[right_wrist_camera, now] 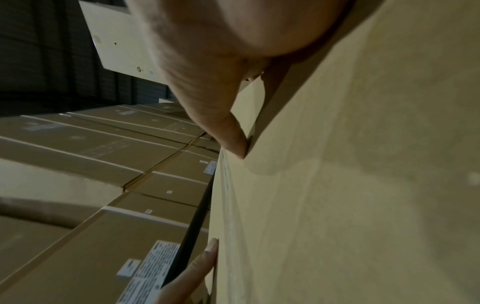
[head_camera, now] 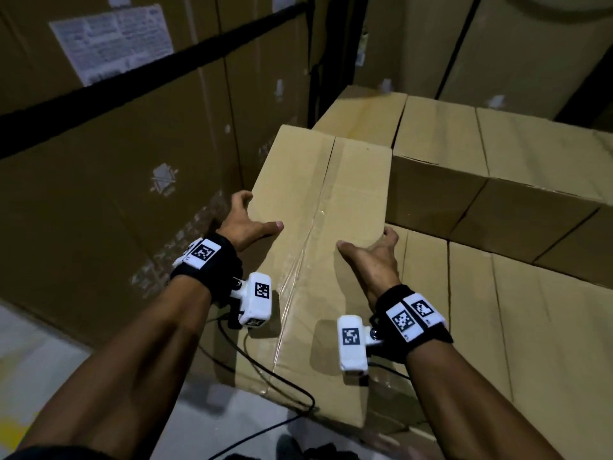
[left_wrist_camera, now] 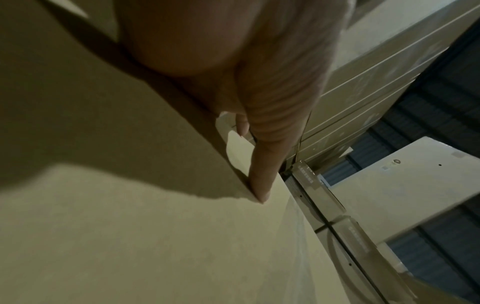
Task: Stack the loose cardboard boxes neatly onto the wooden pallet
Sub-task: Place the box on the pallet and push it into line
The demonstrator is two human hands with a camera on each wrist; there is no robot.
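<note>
You have the box (head_camera: pixel 318 234) gripped at both sides: your left hand (head_camera: pixel 245 224) wraps its left edge, thumb flat on the top; your right hand (head_camera: pixel 371 257) does the same at the right edge, fingers hidden down the side. The box sits tilted, its far end up against the stack (head_camera: pixel 497 200) and its near end overhanging the floor. The pallet itself is not visible. This looks like the placing step. Next, push it square and flush against its neighbours.

Long box (head_camera: pixel 318 254) atop lower stacked boxes (head_camera: pixel 517 313), higher boxes (head_camera: pixel 491 167) right, perhaps touching.
</note>
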